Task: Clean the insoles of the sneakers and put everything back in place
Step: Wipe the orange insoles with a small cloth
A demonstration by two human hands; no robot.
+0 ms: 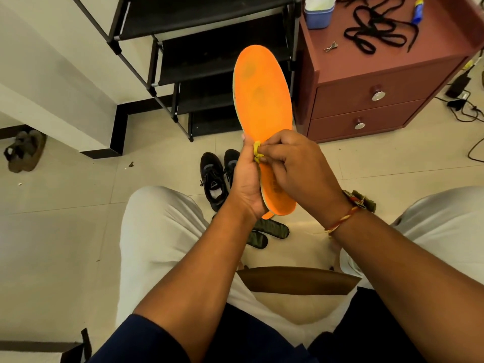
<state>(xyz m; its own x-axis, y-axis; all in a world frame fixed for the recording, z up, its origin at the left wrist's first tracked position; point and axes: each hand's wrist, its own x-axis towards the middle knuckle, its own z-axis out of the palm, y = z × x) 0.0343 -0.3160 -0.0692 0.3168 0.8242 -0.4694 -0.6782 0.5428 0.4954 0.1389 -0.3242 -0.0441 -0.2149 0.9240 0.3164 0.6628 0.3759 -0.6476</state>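
- right hand (296, 166) is pinched shut around a little wad of yellow cloth (257, 154), pressing it onto the orange insole (262, 100) about mid-length, at its left edge, so it looks like spot-wiping rather than big strokes
- left hand (246, 179) is wrapped round the heel half of the insole from the left, holding it upright in the air over the lap, toe end pointing away. Guessing that's to brace it against the rubbing and keep the dirty face toward the eyes
- a couple of darker smudges show on the forefoot, so I'd say there's more to clean
- right under the hands, on the tiled floor (65, 231) between the knees, lie two dark insoles (269, 229), with another orange sliver just above them
- the black sneakers (217, 176) sit just beyond, in front of the black shoe rack (209, 61)
- black laces (377, 27) lie loose on top of the red-brown drawer cabinet (366, 106), toward its back edge, so relacing is still to come
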